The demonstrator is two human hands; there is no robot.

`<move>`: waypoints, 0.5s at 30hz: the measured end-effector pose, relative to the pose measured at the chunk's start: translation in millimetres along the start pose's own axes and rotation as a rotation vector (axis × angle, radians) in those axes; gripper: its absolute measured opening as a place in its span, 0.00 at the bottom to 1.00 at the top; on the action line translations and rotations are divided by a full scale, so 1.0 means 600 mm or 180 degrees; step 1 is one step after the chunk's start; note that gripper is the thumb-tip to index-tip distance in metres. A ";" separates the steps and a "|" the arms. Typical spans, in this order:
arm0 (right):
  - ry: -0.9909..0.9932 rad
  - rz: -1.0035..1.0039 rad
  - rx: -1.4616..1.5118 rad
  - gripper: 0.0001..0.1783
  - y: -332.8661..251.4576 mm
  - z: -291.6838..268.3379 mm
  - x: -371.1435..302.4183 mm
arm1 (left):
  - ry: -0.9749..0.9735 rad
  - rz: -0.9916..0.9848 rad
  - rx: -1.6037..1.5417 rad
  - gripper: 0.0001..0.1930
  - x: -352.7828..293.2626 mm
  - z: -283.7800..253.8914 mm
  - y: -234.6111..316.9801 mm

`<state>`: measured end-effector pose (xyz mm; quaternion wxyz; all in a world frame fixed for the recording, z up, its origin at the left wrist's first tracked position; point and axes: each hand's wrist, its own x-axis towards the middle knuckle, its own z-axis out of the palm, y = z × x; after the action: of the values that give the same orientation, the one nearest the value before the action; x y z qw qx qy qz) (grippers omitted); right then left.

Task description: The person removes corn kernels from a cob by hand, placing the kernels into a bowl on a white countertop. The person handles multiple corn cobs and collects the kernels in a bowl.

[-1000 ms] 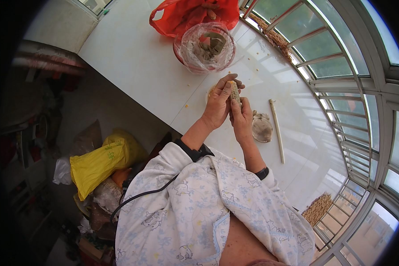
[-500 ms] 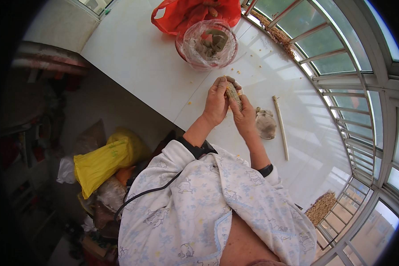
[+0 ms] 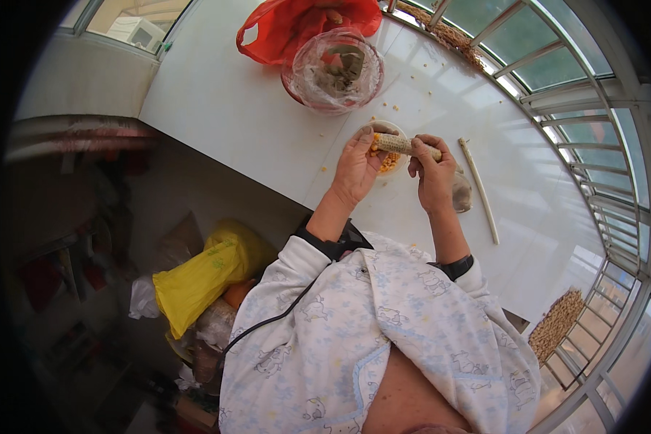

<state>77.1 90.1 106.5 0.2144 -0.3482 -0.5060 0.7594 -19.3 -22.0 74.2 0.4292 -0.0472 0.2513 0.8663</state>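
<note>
A mostly bare corn cob (image 3: 398,144) is held level between my two hands, with some yellow kernels left at its left end. My left hand (image 3: 359,160) grips that kernel end, thumb on top. The fingers of my right hand (image 3: 433,169) close around the cob's other end. Below the cob stands a small pale bowl (image 3: 403,160) with loose yellow kernels (image 3: 389,164) in it, partly hidden by the cob and hands. Just right of my right hand lies a greyish, dirty cloth-like thing (image 3: 461,192), partly covered by the wrist.
A basket lined with clear plastic (image 3: 307,79) holds greyish scraps on the white table (image 3: 217,94). Behind it sits a red plastic bag (image 3: 282,29). A pale stick (image 3: 479,192) lies at right, near the barred window. Scattered kernels dot the table. Yellow bag (image 3: 202,271) lower left.
The cob has turned from steep to nearly level. My right hand has shifted right to its far end, and the bowl of kernels beneath now shows. The whole view has shifted slightly.
</note>
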 end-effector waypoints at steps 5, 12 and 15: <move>0.0073 -0.0076 0.0501 0.15 0.003 0.001 0.013 | -0.0211 -0.0039 0.0172 0.14 -0.003 0.004 0.000; -0.0026 -0.0123 0.0182 0.12 0.010 -0.003 0.019 | -0.0008 0.0099 0.0365 0.14 0.000 -0.006 -0.019; -0.0012 -0.0280 -0.0065 0.10 0.020 0.003 0.015 | 0.0276 0.0106 0.0320 0.14 0.006 -0.011 -0.029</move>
<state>70.3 90.3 93.4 0.2431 -0.3263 -0.5290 0.7447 -9.1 -14.0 60.4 0.4052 -0.0588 0.3136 0.8567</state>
